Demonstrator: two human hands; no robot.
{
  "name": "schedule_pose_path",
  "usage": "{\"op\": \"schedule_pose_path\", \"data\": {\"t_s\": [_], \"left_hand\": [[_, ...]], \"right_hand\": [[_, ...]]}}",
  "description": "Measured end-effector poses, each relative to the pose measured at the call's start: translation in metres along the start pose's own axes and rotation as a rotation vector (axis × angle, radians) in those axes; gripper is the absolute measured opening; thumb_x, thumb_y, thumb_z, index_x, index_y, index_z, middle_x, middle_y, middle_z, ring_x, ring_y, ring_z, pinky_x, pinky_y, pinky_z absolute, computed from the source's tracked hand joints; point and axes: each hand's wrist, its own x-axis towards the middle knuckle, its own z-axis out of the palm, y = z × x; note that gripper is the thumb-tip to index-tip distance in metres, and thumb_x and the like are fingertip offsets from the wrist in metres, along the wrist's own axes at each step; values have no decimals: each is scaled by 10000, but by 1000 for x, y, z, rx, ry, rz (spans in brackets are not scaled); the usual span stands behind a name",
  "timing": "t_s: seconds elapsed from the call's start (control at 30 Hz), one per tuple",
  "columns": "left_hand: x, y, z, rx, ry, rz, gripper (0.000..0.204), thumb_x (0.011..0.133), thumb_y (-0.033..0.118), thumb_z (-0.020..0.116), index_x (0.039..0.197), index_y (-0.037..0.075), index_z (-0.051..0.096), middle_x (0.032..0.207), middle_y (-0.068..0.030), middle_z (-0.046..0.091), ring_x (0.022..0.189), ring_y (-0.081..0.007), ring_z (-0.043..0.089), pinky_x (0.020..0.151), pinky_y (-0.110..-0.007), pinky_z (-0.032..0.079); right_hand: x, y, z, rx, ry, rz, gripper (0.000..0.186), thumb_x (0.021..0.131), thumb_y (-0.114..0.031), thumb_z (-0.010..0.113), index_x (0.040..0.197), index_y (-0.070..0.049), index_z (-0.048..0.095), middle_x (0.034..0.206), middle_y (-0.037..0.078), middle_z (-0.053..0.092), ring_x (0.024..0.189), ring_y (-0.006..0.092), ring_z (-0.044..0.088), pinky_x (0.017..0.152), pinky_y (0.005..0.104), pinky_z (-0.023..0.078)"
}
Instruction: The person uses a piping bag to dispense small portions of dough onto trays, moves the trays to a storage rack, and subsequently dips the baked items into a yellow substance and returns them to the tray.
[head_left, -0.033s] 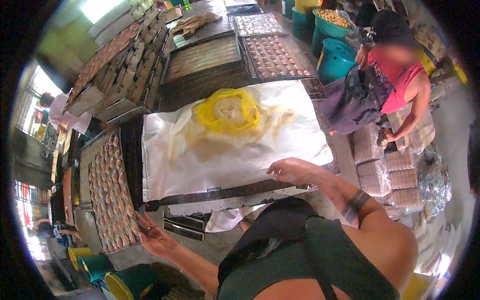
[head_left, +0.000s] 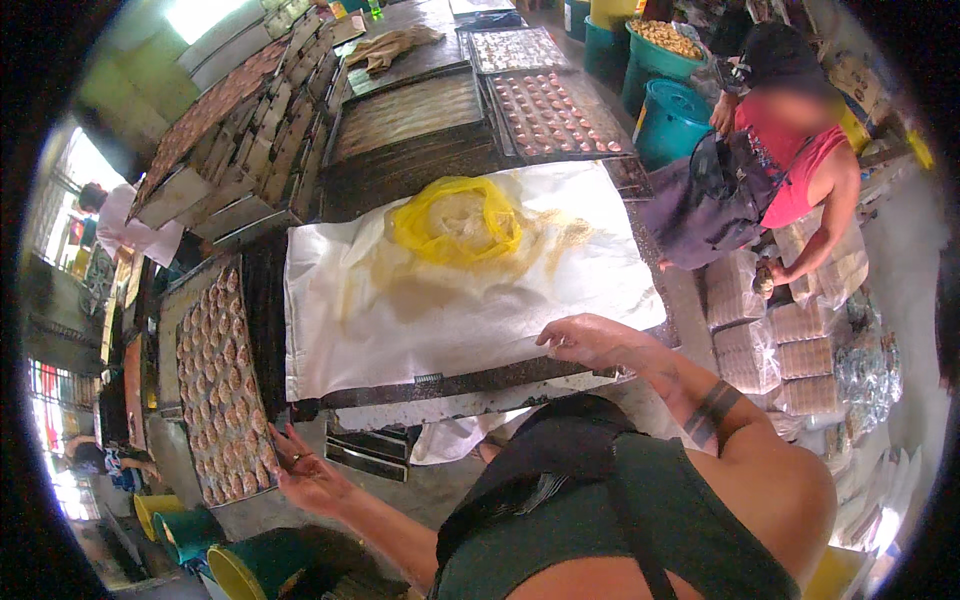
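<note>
My left hand (head_left: 312, 482) is at the right edge of a metal tray (head_left: 262, 440) with rows of round brown pastries (head_left: 215, 385). Its fingers are spread, with the tips against the tray's side. Over the near right part of a white cloth sheet (head_left: 460, 345) is my right hand (head_left: 578, 338), fingers loosely bent and apart, with nothing seen in them. On that sheet lies an opened yellow plastic bag (head_left: 405, 225) holding pale grains or crumbs (head_left: 462, 220). More of these are scattered around it.
Beyond the sheet are a tray of pale rounds (head_left: 550, 112) and a dark-rimmed tray (head_left: 405, 115). Stacked trays (head_left: 235, 150) rise at far left. A person in red (head_left: 800, 175) stands right, near teal tubs (head_left: 675, 120) and wrapped stacks (head_left: 750, 350). Buckets (head_left: 245, 570) stand lower left.
My left hand and the pastry tray have shifted very slightly to the left. Little else differs.
</note>
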Motion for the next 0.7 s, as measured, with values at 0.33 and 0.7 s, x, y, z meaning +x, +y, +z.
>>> {"op": "schedule_pose_path", "data": {"t_s": [0.33,0.7], "left_hand": [[1,71,-39,155,122,51,675,843,116,557,1424,-135,323,1453,-292,408,1368,-423,389,1183,-527,308],[-111,189,29,9,137,-179,615,804,90,522,1395,-43,416,1388,-225,513,1318,-423,448,1098,-582,392]], "right_hand": [[25,24,-10,-13,110,-163,344,919,-216,632,1230,-69,612,1022,143,686,945,272,661,858,385,525],[310,63,-66,-258,451,-443,289,833,-109,607,1105,-75,698,1062,179,690,980,339,667,820,422,541]]}}
